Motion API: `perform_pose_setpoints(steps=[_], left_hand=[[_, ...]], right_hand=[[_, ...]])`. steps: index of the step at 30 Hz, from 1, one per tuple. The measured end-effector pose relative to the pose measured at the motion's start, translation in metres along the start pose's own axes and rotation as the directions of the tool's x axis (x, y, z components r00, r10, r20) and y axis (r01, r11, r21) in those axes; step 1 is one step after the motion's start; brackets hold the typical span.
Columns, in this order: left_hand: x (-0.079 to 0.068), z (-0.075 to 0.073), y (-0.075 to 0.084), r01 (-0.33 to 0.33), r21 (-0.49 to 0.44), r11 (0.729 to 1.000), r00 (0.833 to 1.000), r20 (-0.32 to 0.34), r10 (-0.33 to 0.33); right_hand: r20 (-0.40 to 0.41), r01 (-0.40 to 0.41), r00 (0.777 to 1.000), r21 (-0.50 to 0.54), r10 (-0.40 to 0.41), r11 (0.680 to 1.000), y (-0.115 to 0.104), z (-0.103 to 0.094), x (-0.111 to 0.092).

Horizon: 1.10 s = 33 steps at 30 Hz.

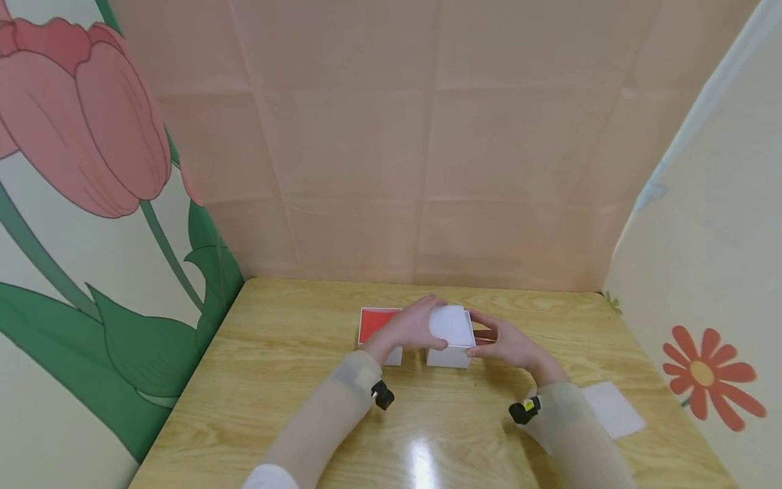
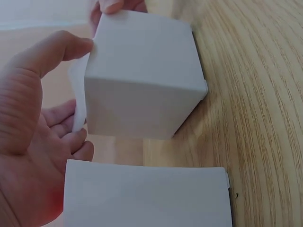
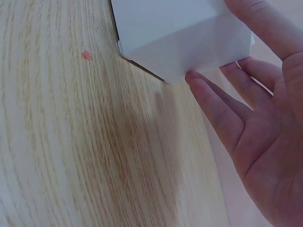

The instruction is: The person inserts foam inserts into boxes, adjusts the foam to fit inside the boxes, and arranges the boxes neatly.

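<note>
A white square box (image 1: pixel 448 357) stands on the wooden table, with a thin white sheet (image 1: pixel 451 324) lying over its top. My left hand (image 1: pixel 415 323) holds that sheet between the thumb at the near edge and fingers at the far edge. In the left wrist view, the sheet (image 2: pixel 80 92) bows slightly at the box's rim. From the right side, my right hand (image 1: pixel 504 343) grips the box, thumb on the near face and fingers toward the back. What lies inside this box is hidden under the sheet.
A second white box with a red inside (image 1: pixel 375 323) stands just left, partly behind my left hand. White paper (image 1: pixel 613 409) lies on the table near my right forearm. A small reddish speck (image 3: pixel 86 55) is on the tabletop. Cloth walls enclose the table's back and sides.
</note>
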<state>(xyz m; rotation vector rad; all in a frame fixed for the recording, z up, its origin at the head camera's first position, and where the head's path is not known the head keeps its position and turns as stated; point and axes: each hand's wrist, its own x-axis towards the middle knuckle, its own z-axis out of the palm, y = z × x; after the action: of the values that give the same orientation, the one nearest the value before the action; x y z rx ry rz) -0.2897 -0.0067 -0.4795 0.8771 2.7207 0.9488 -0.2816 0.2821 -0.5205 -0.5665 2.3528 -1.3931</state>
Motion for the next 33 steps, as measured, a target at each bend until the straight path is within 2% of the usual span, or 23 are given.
perform_pose_setpoints(steps=[15,22,33], left_hand=[[0.002,-0.002,-0.005,-0.02,-0.071,0.997,0.998,0.062,0.024],[-0.002,-0.006,-0.007,-0.031,-0.053,0.998,0.996,0.086,0.036],[-0.013,-0.03,-0.017,-0.032,0.055,0.998,0.999,-0.03,0.034]], right_hand=[[0.003,0.003,1.0,-0.011,-0.003,1.0,-0.004,0.005,0.002],[0.012,0.005,1.0,-0.011,-0.005,1.0,-0.005,0.007,0.004],[0.009,-0.007,1.0,0.006,0.007,1.0,-0.008,0.01,0.008]])
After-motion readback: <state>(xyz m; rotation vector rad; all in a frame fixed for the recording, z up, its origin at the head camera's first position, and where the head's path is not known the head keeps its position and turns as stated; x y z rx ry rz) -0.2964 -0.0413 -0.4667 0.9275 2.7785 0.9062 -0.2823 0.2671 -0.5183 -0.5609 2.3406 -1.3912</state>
